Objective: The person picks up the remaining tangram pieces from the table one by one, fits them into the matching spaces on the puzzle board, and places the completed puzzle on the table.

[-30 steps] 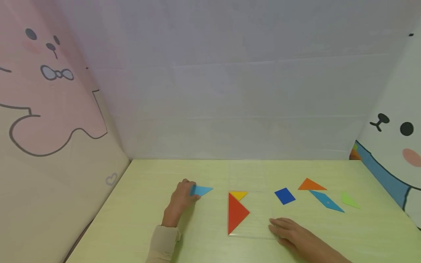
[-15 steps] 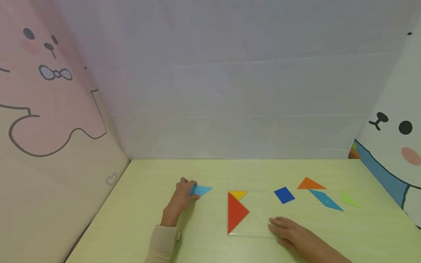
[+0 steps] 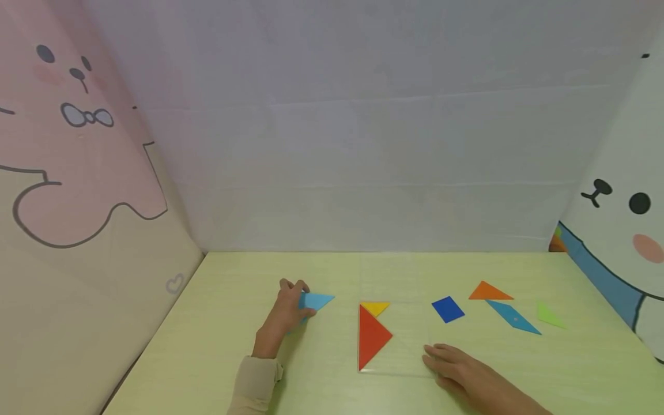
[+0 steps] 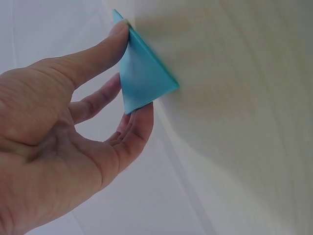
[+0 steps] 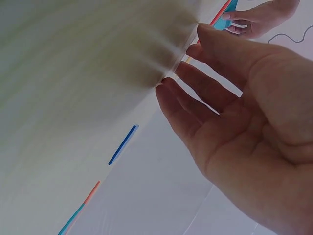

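Observation:
My left hand [image 3: 285,308] pinches a light blue triangle [image 3: 318,300] between thumb and fingertips, left of the tray. In the left wrist view the blue triangle [image 4: 142,76] is tilted, with the thumb on one edge and a finger at the opposite edge. A clear shallow tray [image 3: 410,351] holds a red triangle [image 3: 372,337] along its left side and a small yellow triangle [image 3: 376,307] at its upper left. My right hand [image 3: 461,369] rests by the tray's lower right, its fingers loosely extended; in the right wrist view the fingertips [image 5: 168,83] are close to the tray edge.
Right of the tray lie a dark blue square [image 3: 448,309], an orange triangle [image 3: 490,291], a blue parallelogram [image 3: 513,317] and a pale green triangle [image 3: 550,315]. A faint clear sheet [image 3: 389,276] lies behind the tray. Cloth walls [image 3: 363,173] enclose the pale table [image 3: 207,357].
My left fingers have shifted on the light blue triangle, and a bit of it now shows below the thumb. The right hand and the other pieces have stayed put.

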### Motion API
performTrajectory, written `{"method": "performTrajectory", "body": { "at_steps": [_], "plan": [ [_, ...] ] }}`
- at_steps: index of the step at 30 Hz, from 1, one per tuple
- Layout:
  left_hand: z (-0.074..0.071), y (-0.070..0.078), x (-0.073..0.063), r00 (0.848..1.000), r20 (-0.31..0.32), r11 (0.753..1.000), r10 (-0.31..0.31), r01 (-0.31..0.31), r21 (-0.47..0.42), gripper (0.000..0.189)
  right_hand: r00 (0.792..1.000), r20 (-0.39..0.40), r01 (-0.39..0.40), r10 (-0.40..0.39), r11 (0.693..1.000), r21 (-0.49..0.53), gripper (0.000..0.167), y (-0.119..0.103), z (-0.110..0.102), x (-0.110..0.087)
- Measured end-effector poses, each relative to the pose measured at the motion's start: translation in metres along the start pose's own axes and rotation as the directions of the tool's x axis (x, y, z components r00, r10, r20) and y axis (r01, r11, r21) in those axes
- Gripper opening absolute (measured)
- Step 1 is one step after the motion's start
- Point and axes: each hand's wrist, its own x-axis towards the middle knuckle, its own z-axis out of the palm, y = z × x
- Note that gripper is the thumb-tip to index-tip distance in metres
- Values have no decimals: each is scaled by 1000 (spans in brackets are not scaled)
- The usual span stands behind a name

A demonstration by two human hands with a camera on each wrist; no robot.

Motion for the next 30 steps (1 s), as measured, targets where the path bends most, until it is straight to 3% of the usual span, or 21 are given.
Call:
{"method": "performTrajectory", "body": {
  "at_steps": [5, 13, 30],
  "plan": [
    [1, -2, 1, 1000, -2, 1000, 24, -24, 10, 40, 1000, -13, 14, -14, 1000, -21, 51, 0, 1, 0],
    [2, -3, 3, 996, -7, 996, 90, -90, 4, 22, 1000, -8, 12, -12, 1000, -23, 50, 1, 2, 2],
    [0, 6, 2, 997, 12, 992, 81, -79, -95, 17, 1000, -18, 5, -5, 1000, -7, 49, 0, 2, 2]
  ]
}}
